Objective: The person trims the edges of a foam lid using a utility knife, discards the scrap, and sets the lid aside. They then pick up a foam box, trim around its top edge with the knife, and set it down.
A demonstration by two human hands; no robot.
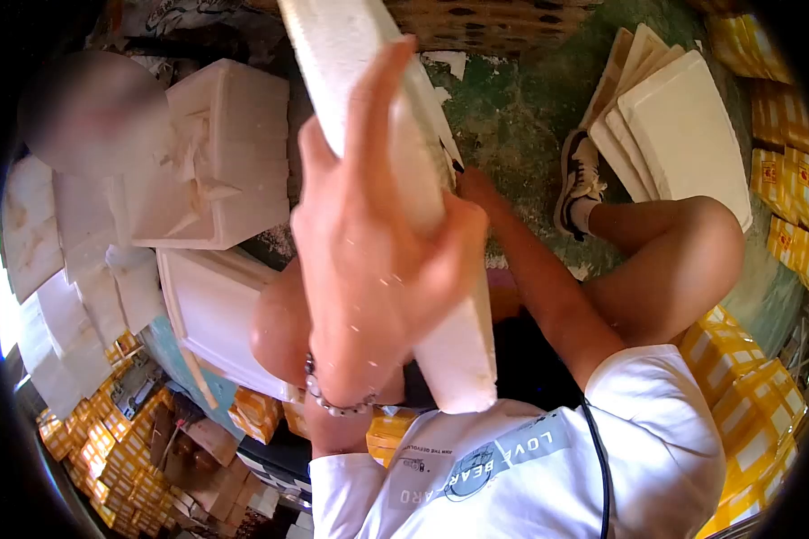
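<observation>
Over the lap, between the two bare knees, a white foam slab (463,350) stands nearly upright. Its long axis runs from just above the white shirt (548,467) up and away, leaning slightly to the left at the far end. The left hand (360,260) is clamped round the slab's middle, fingers laid up along the near face and the thumb hooked over its right edge, so most of the slab's length rises beyond the grip and a shorter part hangs below it. The right hand (478,190) reaches in from the right and meets that same right edge just above the left thumb. It is mostly hidden behind the slab, so whether it pinches or only touches cannot be told. Open foam boxes (229,135) stand to the left on the green floor (512,108), a stack of foam lids (683,135) lies at its far right, and yellow cartons (737,359) crowd its right and near-left edges.
</observation>
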